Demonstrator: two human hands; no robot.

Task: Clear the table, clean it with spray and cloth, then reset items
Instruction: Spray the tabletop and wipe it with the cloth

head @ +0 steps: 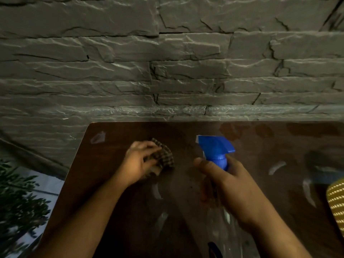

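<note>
Right hand (236,190) grips spray bottle (217,153) over dark glossy desk (115,183); left hand (138,162) clutches checked cloth (164,157) left of bottle; grey stone wall (167,62) behind.

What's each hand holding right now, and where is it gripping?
Left hand grips a bunched checked cloth on the table. Right hand holds the spray bottle round its neck.

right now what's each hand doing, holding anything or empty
Left hand: fingers curled on the checked cloth, which lies on the table.
Right hand: grips the spray bottle just below its blue head.
</note>
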